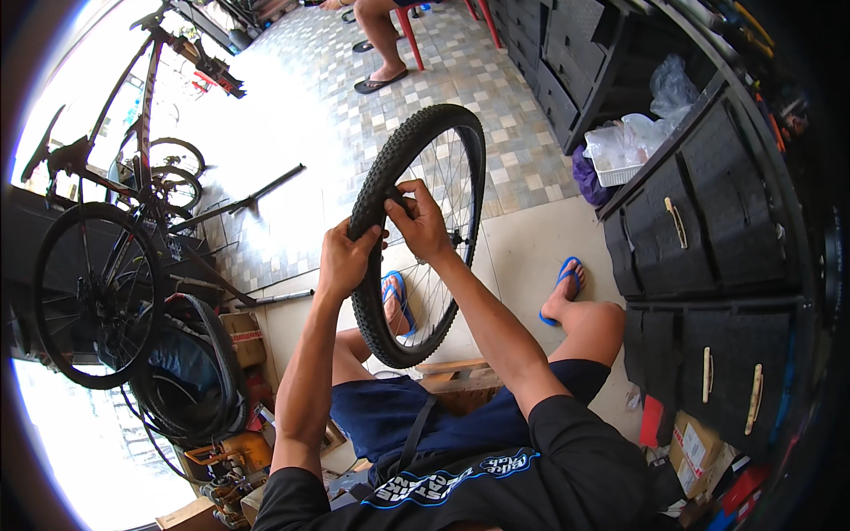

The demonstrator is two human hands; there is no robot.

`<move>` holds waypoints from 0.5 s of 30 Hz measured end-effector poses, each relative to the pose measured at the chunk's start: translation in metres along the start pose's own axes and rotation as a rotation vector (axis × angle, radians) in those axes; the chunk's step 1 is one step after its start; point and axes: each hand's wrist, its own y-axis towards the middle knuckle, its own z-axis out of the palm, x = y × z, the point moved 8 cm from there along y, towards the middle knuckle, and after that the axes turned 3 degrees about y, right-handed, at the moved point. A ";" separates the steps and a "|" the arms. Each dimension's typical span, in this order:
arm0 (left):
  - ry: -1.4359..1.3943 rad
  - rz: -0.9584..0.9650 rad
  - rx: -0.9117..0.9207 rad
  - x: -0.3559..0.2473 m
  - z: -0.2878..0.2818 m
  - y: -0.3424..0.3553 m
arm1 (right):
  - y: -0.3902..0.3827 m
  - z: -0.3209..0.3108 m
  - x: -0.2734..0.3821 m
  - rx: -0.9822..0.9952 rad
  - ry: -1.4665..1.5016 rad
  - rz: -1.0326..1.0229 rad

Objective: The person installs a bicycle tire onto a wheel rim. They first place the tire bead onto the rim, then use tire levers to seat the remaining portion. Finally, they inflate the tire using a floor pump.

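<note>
Upright between my legs stands a bicycle wheel with thin spokes (443,181) and a black knobby tire (460,113). Both my hands are closed on the tire's left side. My left hand (343,258) wraps the outer tread, its thumb pressed on the sidewall. Just above and to the right, my right hand (420,223) curls its fingers over the tire's inner edge, thumb against a dark rubber part. Whether that part is the tire's bead or an inner tube, I cannot tell. The hub (456,239) shows just right of my right wrist.
A bicycle (97,292) hangs on a stand at left, above loose tires (226,354). Black drawer cabinets (708,203) line the right side, with a white basket (615,168) of plastic bags. A person's leg (382,44) and a red stool (412,40) are at the back.
</note>
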 end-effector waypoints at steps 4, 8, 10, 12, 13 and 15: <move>-0.015 -0.062 -0.017 -0.002 -0.003 -0.005 | -0.002 0.000 0.004 0.014 -0.104 0.000; -0.043 -0.073 -0.045 0.000 -0.004 -0.017 | -0.007 -0.002 0.013 -0.034 -0.264 -0.089; 0.027 -0.044 -0.027 0.002 -0.005 -0.023 | -0.010 -0.006 0.026 -0.133 -0.357 -0.254; 0.090 -0.046 -0.021 0.007 -0.006 -0.031 | -0.006 -0.014 0.023 -0.216 -0.397 -0.239; 0.096 -0.017 -0.007 0.008 -0.005 -0.035 | -0.004 -0.021 0.022 -0.257 -0.409 -0.228; 0.107 0.017 0.011 0.010 -0.003 -0.044 | 0.008 -0.041 0.001 -0.354 -0.224 -0.028</move>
